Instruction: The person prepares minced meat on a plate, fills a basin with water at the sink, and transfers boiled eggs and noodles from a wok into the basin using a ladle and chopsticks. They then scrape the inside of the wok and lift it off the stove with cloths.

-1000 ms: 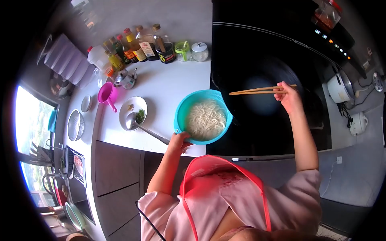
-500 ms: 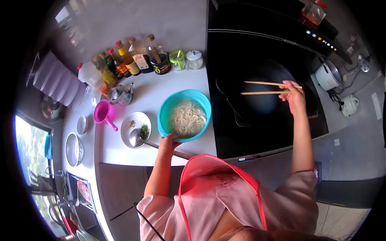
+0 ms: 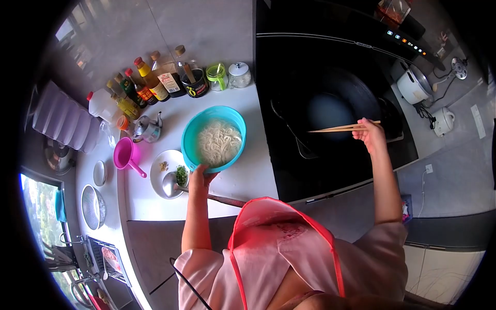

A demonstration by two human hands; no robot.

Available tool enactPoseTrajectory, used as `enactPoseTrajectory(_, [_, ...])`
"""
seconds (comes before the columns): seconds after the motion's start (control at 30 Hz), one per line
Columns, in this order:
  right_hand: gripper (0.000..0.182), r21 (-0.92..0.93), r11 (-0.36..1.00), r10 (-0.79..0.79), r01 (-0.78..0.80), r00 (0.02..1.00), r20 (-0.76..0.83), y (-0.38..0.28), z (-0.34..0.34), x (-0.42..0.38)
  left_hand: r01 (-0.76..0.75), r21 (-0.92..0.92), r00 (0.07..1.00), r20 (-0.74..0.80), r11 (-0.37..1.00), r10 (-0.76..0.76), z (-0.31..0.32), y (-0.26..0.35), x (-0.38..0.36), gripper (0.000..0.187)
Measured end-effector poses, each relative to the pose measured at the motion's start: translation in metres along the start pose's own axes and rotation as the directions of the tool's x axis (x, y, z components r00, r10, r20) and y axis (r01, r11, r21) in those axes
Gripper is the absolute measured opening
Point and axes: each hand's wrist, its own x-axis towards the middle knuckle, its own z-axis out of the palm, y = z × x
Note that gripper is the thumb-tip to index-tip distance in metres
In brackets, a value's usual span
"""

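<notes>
My left hand [image 3: 202,176] grips the near-left rim of a turquoise bowl [image 3: 188,139], thumb and fingers wrapped on its edge. Pale noodles [image 3: 221,143] lie inside the bowl, which is tilted above the counter. Over the near right part of a dark wok [image 3: 356,90], my right hand [image 3: 371,135] is closed on a pair of chopsticks [image 3: 330,129]. Their tips point left, close together, with nothing between them. Beside my left wrist, a white bowl [image 3: 157,182] contains chopped green herbs [image 3: 181,174] and small tan bits. A ladle [image 3: 169,185] rests in it, its handle passing behind my wrist.
Sauce bottles [image 3: 150,80] and a green-lidded jar [image 3: 217,77] line the wall behind the counter. A pink dipper [image 3: 125,153] and a metal kettle [image 3: 147,129] stand at left. Right of the stove are a pot [image 3: 413,85] and a white appliance [image 3: 443,122].
The chopsticks have gone from spread apart to nearly together, and my right hand sits slightly lower. The turquoise bowl has shifted left and up in view, while the whole view has also shifted.
</notes>
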Motion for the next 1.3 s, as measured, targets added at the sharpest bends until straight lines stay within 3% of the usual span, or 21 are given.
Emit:
enactPoseTrajectory(0.2, [0.021, 0.144, 0.989, -0.037, 0.022, 0.993, 0.108, -0.025, 0.028, -0.029, -0.017, -0.093, 1.0, -0.028, 0.996, 0.015, -0.004, -0.006, 0.0, 0.046])
enactPoseTrajectory(0.27, [0.021, 0.176, 0.984, -0.07, 0.038, 0.982, 0.178, -0.025, 0.062, -0.042, 0.139, -0.033, 0.989, -0.05, 0.99, -0.141, -0.019, -0.012, 0.003, 0.049])
enactPoseTrajectory(0.37, [0.023, 0.122, 0.968, -0.245, 0.218, 0.922, 0.299, -0.008, 0.124, -0.058, 0.107, -0.072, 0.994, 0.015, 0.992, -0.106, -0.011, -0.013, -0.011, 0.051])
enactPoseTrajectory(0.47, [0.023, -0.005, 0.973, -0.2, 0.23, 0.861, 0.468, 0.032, 0.193, -0.063, 0.093, -0.072, 0.995, 0.048, 0.993, -0.089, -0.007, -0.016, -0.023, 0.048])
enactPoseTrajectory(0.53, [0.021, -0.117, 0.913, -0.265, 0.391, 0.786, 0.559, 0.066, 0.232, -0.06, 0.09, -0.038, 0.99, 0.109, 0.995, -0.086, -0.013, -0.021, -0.027, 0.05])
enactPoseTrajectory(0.6, [0.02, -0.141, 0.892, -0.261, 0.429, 0.745, 0.614, 0.097, 0.263, -0.054, 0.119, -0.006, 0.989, 0.084, 0.993, -0.119, -0.009, -0.017, -0.045, 0.054])
enactPoseTrajectory(0.73, [0.019, -0.124, 0.788, -0.415, 0.603, 0.669, 0.616, 0.131, 0.299, -0.051, 0.166, 0.051, 0.936, 0.305, 0.985, -0.174, -0.033, -0.011, -0.073, 0.045])
enactPoseTrajectory(0.8, [0.019, -0.081, 0.819, -0.466, 0.568, 0.741, 0.484, 0.137, 0.303, -0.05, 0.177, 0.192, 0.932, 0.283, 0.965, -0.227, -0.04, 0.005, -0.092, 0.041])
enactPoseTrajectory(0.97, [0.016, -0.031, 0.813, -0.525, 0.581, 0.755, 0.392, 0.137, 0.304, -0.062, 0.195, 0.167, 0.921, 0.308, 0.966, -0.239, -0.082, 0.003, -0.113, 0.036])
enactPoseTrajectory(1.03, [0.019, -0.232, 0.555, -0.645, 0.799, 0.589, 0.488, 0.134, 0.303, -0.067, 0.193, 0.155, 0.93, 0.286, 0.969, -0.231, -0.091, 0.003, -0.121, 0.038])
enactPoseTrajectory(1.07, [0.019, -0.225, 0.555, -0.641, 0.801, 0.583, 0.499, 0.131, 0.303, -0.068, 0.197, 0.153, 0.934, 0.272, 0.968, -0.233, -0.094, 0.002, -0.125, 0.04])
enactPoseTrajectory(1.13, [0.021, -0.352, 0.675, -0.43, 0.648, 0.734, 0.526, 0.124, 0.305, -0.069, 0.185, 0.122, 0.942, 0.262, 0.975, -0.211, -0.097, 0.0, -0.134, 0.04])
enactPoseTrajectory(1.2, [0.027, -0.192, 0.902, -0.275, 0.386, 0.859, 0.432, 0.123, 0.308, -0.053, 0.155, 0.106, 0.962, 0.209, 0.982, -0.175, -0.096, -0.003, -0.144, 0.04])
enactPoseTrajectory(1.27, [0.028, -0.02, 0.987, -0.13, 0.158, 0.874, 0.469, 0.116, 0.307, -0.043, 0.121, 0.042, 0.978, 0.163, 0.992, -0.127, -0.097, -0.011, -0.157, 0.039])
enactPoseTrajectory(1.3, [0.028, -0.022, 0.987, -0.126, 0.157, 0.859, 0.496, 0.117, 0.307, -0.04, 0.093, -0.003, 0.988, 0.125, 0.996, -0.092, -0.098, -0.013, -0.164, 0.039])
